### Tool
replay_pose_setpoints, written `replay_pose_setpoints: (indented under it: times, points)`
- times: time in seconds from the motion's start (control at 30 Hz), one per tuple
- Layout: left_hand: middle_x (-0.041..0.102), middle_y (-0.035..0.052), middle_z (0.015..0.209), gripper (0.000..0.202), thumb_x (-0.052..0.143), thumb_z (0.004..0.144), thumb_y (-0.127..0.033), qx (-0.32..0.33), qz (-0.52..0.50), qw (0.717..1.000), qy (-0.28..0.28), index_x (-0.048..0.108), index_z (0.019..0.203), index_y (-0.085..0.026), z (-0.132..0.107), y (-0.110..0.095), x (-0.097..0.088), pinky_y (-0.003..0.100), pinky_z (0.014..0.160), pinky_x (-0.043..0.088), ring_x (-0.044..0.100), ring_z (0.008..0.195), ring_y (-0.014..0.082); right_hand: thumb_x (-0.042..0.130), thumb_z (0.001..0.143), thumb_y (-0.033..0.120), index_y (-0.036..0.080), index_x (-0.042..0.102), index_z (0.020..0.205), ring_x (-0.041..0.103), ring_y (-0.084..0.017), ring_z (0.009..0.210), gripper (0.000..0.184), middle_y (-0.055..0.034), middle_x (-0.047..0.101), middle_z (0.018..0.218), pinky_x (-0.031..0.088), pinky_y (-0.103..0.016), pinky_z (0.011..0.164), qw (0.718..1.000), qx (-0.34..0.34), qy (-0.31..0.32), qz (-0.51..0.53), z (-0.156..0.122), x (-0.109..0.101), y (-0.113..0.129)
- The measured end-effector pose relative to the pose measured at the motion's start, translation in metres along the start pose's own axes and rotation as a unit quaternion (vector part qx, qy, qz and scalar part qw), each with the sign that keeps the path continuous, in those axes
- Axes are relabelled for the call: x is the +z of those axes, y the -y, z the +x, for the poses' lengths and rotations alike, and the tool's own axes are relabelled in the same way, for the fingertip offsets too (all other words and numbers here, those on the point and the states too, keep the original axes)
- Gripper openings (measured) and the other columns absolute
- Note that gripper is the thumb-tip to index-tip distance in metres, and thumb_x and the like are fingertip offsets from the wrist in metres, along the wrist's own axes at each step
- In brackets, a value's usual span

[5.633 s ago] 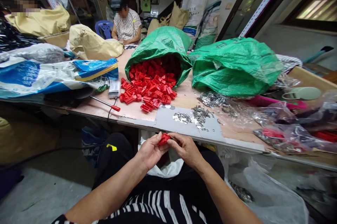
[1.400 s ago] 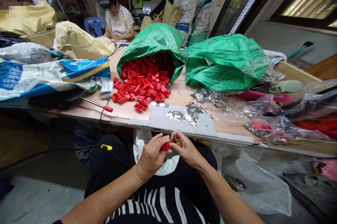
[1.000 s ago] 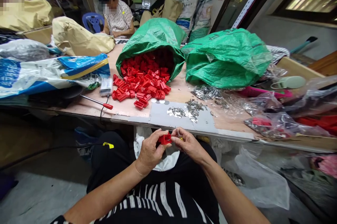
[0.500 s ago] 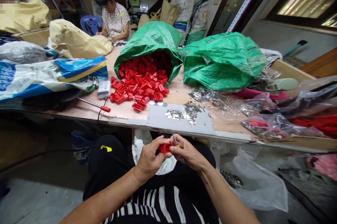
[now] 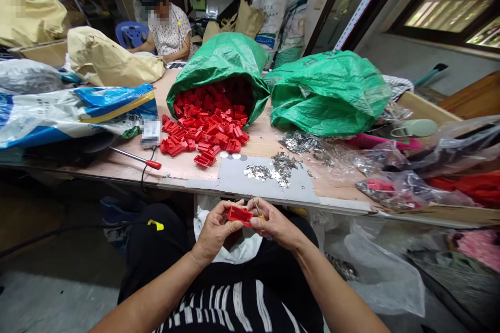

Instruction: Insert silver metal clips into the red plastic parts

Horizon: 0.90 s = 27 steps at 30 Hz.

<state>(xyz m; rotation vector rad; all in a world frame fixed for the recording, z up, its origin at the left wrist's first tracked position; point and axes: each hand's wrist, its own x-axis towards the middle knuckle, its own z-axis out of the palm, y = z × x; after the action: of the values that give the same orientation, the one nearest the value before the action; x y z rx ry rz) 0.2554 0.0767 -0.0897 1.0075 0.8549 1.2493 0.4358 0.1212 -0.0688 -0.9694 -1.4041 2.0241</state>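
Over my lap, my left hand point(image 5: 219, 223) grips one end of a small red plastic box point(image 5: 239, 215), whose hollow side faces me. My right hand point(image 5: 271, 224) is closed on a thin pointed metal tool with a yellow handle point(image 5: 261, 214); its exact kind is hard to make out. The right thumb and fingers also touch the box's right end. On the table past my hands lies a heap of the same red plastic boxes point(image 5: 207, 127), spilling from a green woven sack point(image 5: 230, 49). Small flat metal pieces point(image 5: 273, 170) lie scattered on a grey sheet point(image 5: 230, 182).
Another green sack point(image 5: 328, 93) stands to the right, with clear bags of metal parts point(image 5: 363, 156) beside it. A red-handled rod point(image 5: 154, 164) lies at the left near the table edge. A white bag point(image 5: 250, 249) hangs below my hands. Across the table sits a person point(image 5: 172, 31).
The red box has turned so its hollow side now shows, and my left fingers have shifted to its left end. The tool stays in my right hand.
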Motion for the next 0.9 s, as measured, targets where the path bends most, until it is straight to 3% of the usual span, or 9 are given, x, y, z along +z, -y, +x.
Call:
replay_pose_setpoints:
  times: [0.03, 0.1, 0.17, 0.2, 0.27, 0.33, 0.63, 0.73, 0.9]
  points:
    - [0.061, 0.0139, 0.120, 0.034, 0.072, 0.074, -0.030, -0.009, -0.008, 1.000, -0.011, 0.057, 0.100, -0.015, 0.001, 0.002, 0.000, 0.043, 0.104, 0.038, 0.054, 0.118, 0.0252, 0.065, 0.076, 0.049, 0.018, 0.044, 0.101, 0.036, -0.005, 0.052, 0.045, -0.0008, 0.056, 0.084, 0.027, -0.019, 0.048, 0.998, 0.002, -0.021, -0.056, 0.004, -0.008, 0.003]
    - [0.062, 0.0132, 0.118, 0.034, 0.071, 0.074, -0.028, -0.022, -0.017, 0.999, -0.039, 0.056, 0.100, -0.014, 0.002, 0.004, -0.001, 0.040, 0.102, 0.041, 0.058, 0.113, 0.0228, 0.057, 0.083, 0.046, 0.017, 0.049, 0.101, 0.042, -0.008, 0.055, 0.035, -0.0032, 0.060, 0.086, 0.034, -0.023, 0.053, 0.970, -0.026, -0.132, -0.201, 0.013, -0.028, 0.010]
    - [0.064, 0.0125, 0.115, 0.034, 0.072, 0.073, -0.027, -0.029, -0.022, 0.997, -0.063, 0.056, 0.100, -0.014, 0.004, 0.005, -0.001, 0.038, 0.101, 0.043, 0.060, 0.108, 0.0209, 0.054, 0.084, 0.034, 0.017, 0.056, 0.090, 0.052, -0.014, 0.072, 0.018, -0.0041, 0.061, 0.085, 0.037, -0.026, 0.065, 0.876, -0.074, -0.269, -0.394, 0.023, -0.048, 0.016]
    - [0.064, 0.0122, 0.114, 0.034, 0.072, 0.072, -0.027, -0.031, -0.024, 0.997, -0.070, 0.056, 0.099, -0.013, 0.004, 0.005, -0.002, 0.038, 0.100, 0.043, 0.060, 0.107, 0.0201, 0.053, 0.084, 0.027, 0.017, 0.058, 0.089, 0.054, -0.016, 0.076, 0.012, -0.0043, 0.062, 0.086, 0.037, -0.028, 0.068, 0.828, -0.073, -0.301, -0.467, 0.028, -0.057, 0.018]
    - [0.065, 0.0116, 0.113, 0.034, 0.072, 0.072, -0.026, -0.032, -0.024, 0.996, -0.075, 0.056, 0.099, -0.013, 0.006, 0.004, -0.003, 0.036, 0.099, 0.044, 0.061, 0.105, 0.0190, 0.053, 0.083, 0.019, 0.017, 0.059, 0.088, 0.055, -0.018, 0.081, 0.009, -0.0048, 0.063, 0.086, 0.036, -0.028, 0.071, 0.768, -0.059, -0.318, -0.553, 0.037, -0.069, 0.021]
    - [0.065, 0.0112, 0.112, 0.034, 0.072, 0.072, -0.026, -0.029, -0.021, 0.996, -0.078, 0.056, 0.099, -0.013, 0.007, 0.004, -0.004, 0.035, 0.098, 0.045, 0.062, 0.103, 0.0184, 0.053, 0.083, 0.017, 0.016, 0.060, 0.090, 0.055, -0.018, 0.081, 0.010, -0.0055, 0.063, 0.088, 0.035, -0.029, 0.070, 0.752, -0.048, -0.311, -0.579, 0.044, -0.074, 0.022]
    - [0.065, 0.0090, 0.110, 0.032, 0.072, 0.073, -0.024, -0.030, -0.031, 0.995, -0.092, 0.058, 0.099, -0.013, 0.011, 0.003, -0.007, 0.027, 0.091, 0.047, 0.062, 0.096, 0.0144, 0.054, 0.083, 0.019, 0.016, 0.054, 0.080, 0.052, -0.016, 0.074, 0.005, -0.0042, 0.061, 0.082, 0.034, -0.027, 0.067, 0.758, -0.046, -0.310, -0.572, 0.049, -0.077, 0.026]
    - [0.066, 0.0059, 0.105, 0.031, 0.072, 0.074, -0.023, -0.038, -0.085, 0.990, -0.102, 0.059, 0.100, -0.015, 0.013, 0.000, -0.006, 0.024, 0.087, 0.047, 0.061, 0.091, 0.0113, 0.053, 0.083, 0.021, 0.016, 0.053, 0.082, 0.051, -0.015, 0.070, 0.005, -0.0030, 0.059, 0.079, 0.034, -0.026, 0.065, 0.790, -0.073, -0.315, -0.520, 0.041, -0.077, 0.031]
    - [0.062, 0.0045, 0.103, 0.041, 0.071, 0.075, -0.025, -0.070, -0.178, 0.976, -0.109, 0.056, 0.113, -0.018, 0.019, -0.011, 0.001, 0.032, 0.086, 0.050, 0.061, 0.088, 0.0133, 0.054, 0.086, 0.034, 0.017, 0.056, 0.085, 0.047, -0.011, 0.061, 0.017, -0.0013, 0.057, 0.076, 0.036, -0.024, 0.060, 0.879, -0.159, -0.245, -0.376, 0.025, -0.051, 0.029]
